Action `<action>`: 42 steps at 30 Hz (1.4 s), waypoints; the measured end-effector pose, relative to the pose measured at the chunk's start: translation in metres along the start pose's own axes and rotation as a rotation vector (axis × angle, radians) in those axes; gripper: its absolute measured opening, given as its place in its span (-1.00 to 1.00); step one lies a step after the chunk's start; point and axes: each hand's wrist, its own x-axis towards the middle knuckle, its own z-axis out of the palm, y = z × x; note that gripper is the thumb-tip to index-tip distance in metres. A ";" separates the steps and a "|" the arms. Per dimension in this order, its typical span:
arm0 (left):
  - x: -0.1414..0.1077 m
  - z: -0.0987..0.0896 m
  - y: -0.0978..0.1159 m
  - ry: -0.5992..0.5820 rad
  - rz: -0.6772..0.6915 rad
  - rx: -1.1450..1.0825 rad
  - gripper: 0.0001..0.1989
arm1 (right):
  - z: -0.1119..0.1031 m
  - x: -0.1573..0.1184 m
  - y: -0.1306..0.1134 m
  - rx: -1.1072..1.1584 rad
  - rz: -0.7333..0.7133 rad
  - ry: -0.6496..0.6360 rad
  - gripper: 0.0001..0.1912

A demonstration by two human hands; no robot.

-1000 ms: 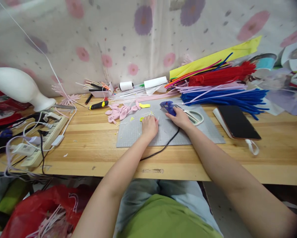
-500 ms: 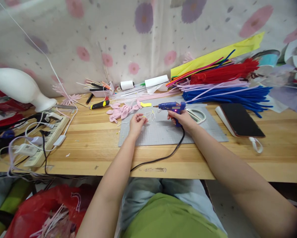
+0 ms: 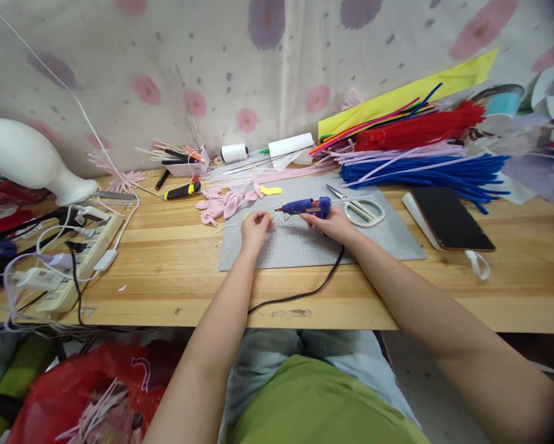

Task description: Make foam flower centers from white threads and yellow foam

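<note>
My right hand (image 3: pixel 329 223) is wrapped round the grip of a blue hot glue gun (image 3: pixel 307 207), whose nozzle points left. A clear glue stick (image 3: pixel 350 198) sticks out of its back end. My left hand (image 3: pixel 257 228) pinches a thin white strand with a bit of yellow at the fingertips, just left of the nozzle. Behind the gun, partly hidden, lies a small tangle of white strands (image 3: pixel 281 216). Both hands are over a grey cutting mat (image 3: pixel 295 253). Pink fabric-like pieces (image 3: pixel 224 205) and a yellow strip (image 3: pixel 270 190) lie behind my left hand.
Scissors (image 3: pixel 364 211) rest on the mat's right side, near a phone (image 3: pixel 452 219). Blue pipe cleaners (image 3: pixel 424 171) and red ones (image 3: pixel 419 129) are piled behind. A utility knife (image 3: pixel 182 190) and a power strip (image 3: pixel 85 262) lie left. The gun's black cord (image 3: pixel 299 298) crosses the front.
The glue gun has moved left and slightly down in my right hand, bringing its nozzle close to my left fingertips. The scissors behind it are more exposed. The view has shifted slightly.
</note>
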 end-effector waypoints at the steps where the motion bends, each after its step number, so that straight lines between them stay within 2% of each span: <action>1: 0.000 0.000 -0.001 0.006 0.008 0.009 -0.95 | 0.000 0.000 0.000 0.000 0.010 -0.015 -0.54; 7: 0.000 0.001 -0.004 0.055 0.071 0.126 -0.93 | 0.002 -0.001 -0.002 0.001 0.020 -0.011 -0.55; 12: -0.001 0.004 -0.005 0.091 0.082 0.110 -0.93 | 0.005 -0.001 -0.002 -0.032 0.010 -0.002 -0.57; 25: -0.005 0.004 -0.001 0.084 0.076 0.132 -0.94 | 0.008 -0.001 -0.002 -0.049 0.000 0.027 -0.64; 42: -0.004 0.003 -0.004 0.086 0.081 0.135 -0.94 | 0.009 0.000 0.000 -0.048 -0.014 0.029 -0.62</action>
